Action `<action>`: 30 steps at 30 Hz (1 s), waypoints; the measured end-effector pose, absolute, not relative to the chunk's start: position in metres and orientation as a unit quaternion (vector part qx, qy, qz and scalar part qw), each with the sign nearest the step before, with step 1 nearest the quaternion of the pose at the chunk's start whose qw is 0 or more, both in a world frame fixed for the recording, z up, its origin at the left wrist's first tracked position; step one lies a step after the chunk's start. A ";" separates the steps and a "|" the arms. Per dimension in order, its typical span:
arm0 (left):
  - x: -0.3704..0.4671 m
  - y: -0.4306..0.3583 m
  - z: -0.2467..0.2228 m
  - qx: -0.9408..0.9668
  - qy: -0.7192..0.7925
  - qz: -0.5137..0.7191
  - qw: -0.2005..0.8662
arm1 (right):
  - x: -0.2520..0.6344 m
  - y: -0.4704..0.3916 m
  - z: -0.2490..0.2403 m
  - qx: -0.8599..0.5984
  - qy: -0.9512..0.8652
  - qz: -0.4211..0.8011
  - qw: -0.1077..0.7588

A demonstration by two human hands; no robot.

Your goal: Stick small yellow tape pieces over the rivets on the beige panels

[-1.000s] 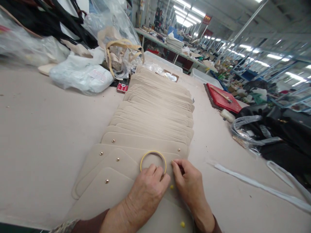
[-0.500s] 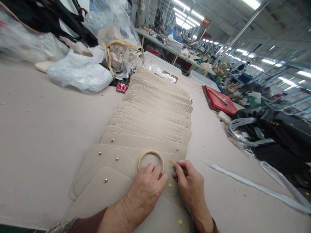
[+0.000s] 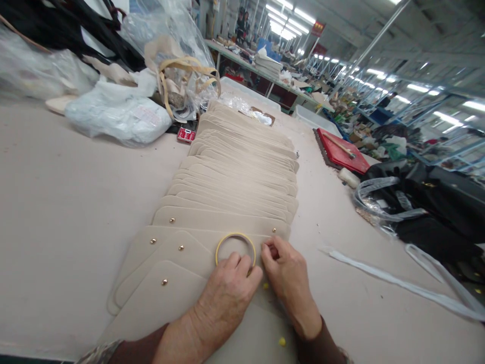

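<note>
Head view shows our left hand (image 3: 233,283) with its fingers closed on the near edge of a thin yellow-rimmed round ring (image 3: 235,235) — it lies on the flat beige round-cornered panels (image 3: 235,177) fanned out in overlapping rows along the pale pinkish-grey desk (image 3: 76,212). Just right of the ring, our right hand (image 3: 284,265) has thumb and forefinger pinched together at the panels — we cannot tell whether anything sits between them — while a small yellow lump (image 3: 282,342) lies nearer us.

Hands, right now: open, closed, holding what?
Left hand: closed, holding the yellow ring.
Right hand: pinched closed; whether it holds anything cannot be told.
</note>
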State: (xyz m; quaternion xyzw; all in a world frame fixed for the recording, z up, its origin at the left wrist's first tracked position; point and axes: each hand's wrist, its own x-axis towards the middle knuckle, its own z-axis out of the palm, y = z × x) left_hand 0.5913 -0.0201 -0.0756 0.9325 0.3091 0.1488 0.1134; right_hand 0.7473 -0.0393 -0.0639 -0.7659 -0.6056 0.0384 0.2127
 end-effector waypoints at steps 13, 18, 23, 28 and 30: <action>0.583 0.008 -0.061 0.892 0.401 0.199 0.064 | 0.771 -0.042 -0.063 -0.770 -0.347 0.342 0.412; 0.589 0.014 -0.067 0.890 0.414 0.189 0.033 | 0.770 -0.051 -0.058 -0.729 -0.527 0.205 0.385; 0.591 0.014 -0.070 0.895 0.408 0.176 0.031 | 0.764 -0.050 -0.058 -0.702 -0.653 0.100 0.267; 0.594 0.021 -0.069 0.892 0.417 0.172 0.019 | 0.766 -0.043 -0.054 -0.722 -0.646 0.120 0.216; 0.594 0.023 -0.068 0.892 0.414 0.180 0.017 | 0.772 -0.043 -0.052 -0.712 -0.624 0.184 0.265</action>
